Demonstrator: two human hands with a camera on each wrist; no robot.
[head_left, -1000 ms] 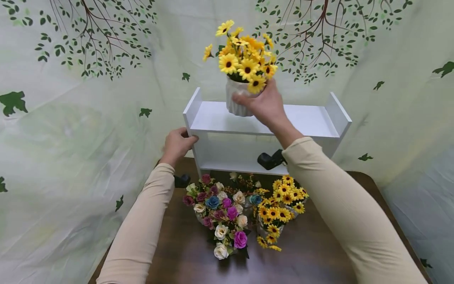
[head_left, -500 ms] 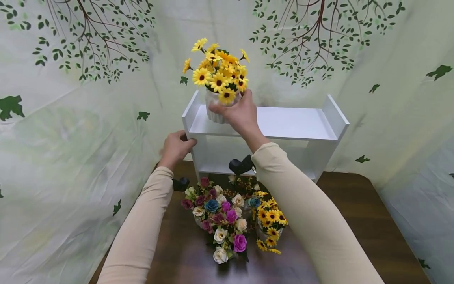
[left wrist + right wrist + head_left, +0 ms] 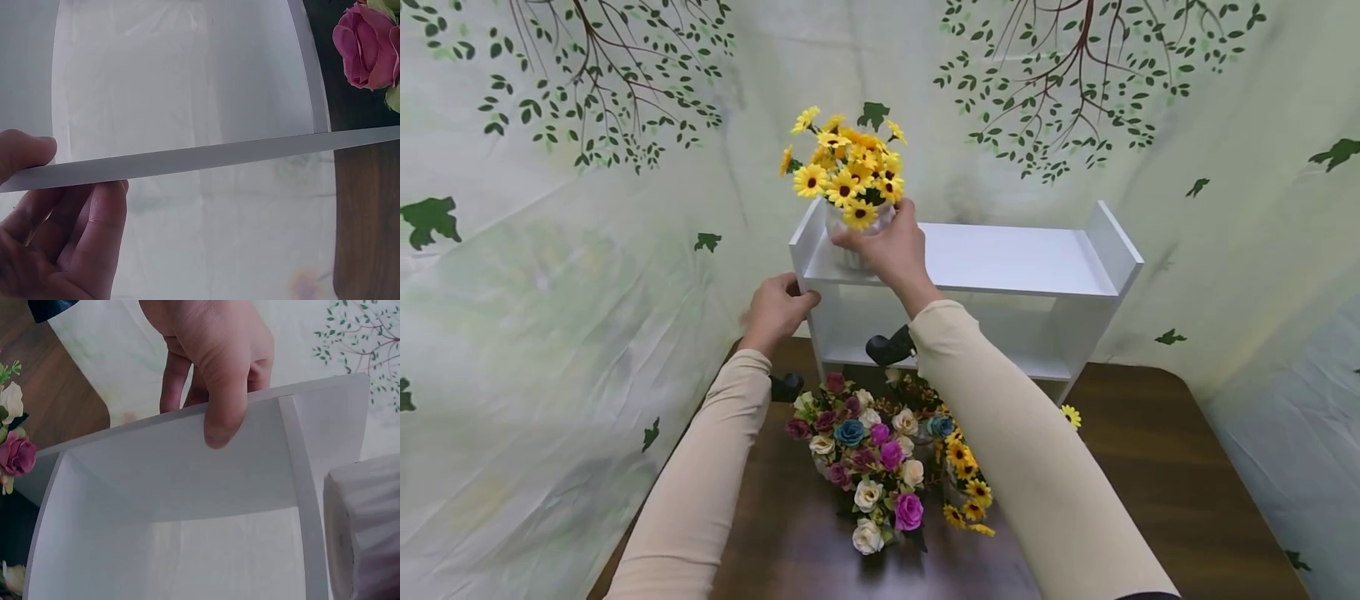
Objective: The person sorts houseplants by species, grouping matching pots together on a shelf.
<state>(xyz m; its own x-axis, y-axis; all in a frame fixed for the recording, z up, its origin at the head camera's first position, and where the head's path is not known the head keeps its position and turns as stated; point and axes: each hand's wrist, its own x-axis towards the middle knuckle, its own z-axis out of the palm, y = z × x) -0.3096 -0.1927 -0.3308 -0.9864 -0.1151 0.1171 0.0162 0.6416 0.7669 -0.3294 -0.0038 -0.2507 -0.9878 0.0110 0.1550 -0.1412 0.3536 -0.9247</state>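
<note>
- Right hand (image 3: 891, 246) has its grip curled round a white ribbed pot (image 3: 850, 242) of yellow flowers (image 3: 844, 167), fingers wrapped over the near side of the pot.
- Pot sits at the left end of the top board of a small white shelf (image 3: 1000, 258), upright, with the blooms rising straight above the hand and the bare board stretching away to the right.
- Left hand (image 3: 775, 308) pinches the shelf's left side panel, thumb on one face and fingers on the other, just below and left of the pot.
- Of the two, the right hand is on the pot; the left only holds the shelf.
- Below, a mixed rose bunch (image 3: 865, 454) and more yellow blooms (image 3: 966, 487) lie on the dark worktop (image 3: 1150, 467).
</note>
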